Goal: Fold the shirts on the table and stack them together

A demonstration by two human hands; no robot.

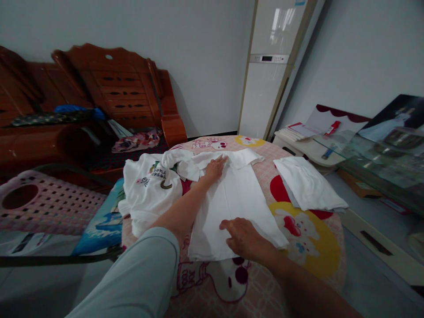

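Observation:
A white shirt [247, 194] lies spread on a round table, its sleeves out to the sides at the far end and its hem toward me. My left hand [216, 168] rests flat on the upper part of it, fingers stretched forward. Over the lower part is my right hand [243, 238], its index finger extended and the other fingers partly bent, with no cloth seen in its grasp. A crumpled white garment with printed lettering [149, 190] sits to the left, touching the shirt's left sleeve. On the right lies a folded white garment [308, 183].
The table's pink patterned cloth [261, 291] shows cartoon figures. Wooden chairs [115, 88] stand at the back left, a woven pink chair [53, 203] at the left. A tall white air conditioner [268, 88] is behind, and a glass-topped cabinet [380, 163] flanks the right side.

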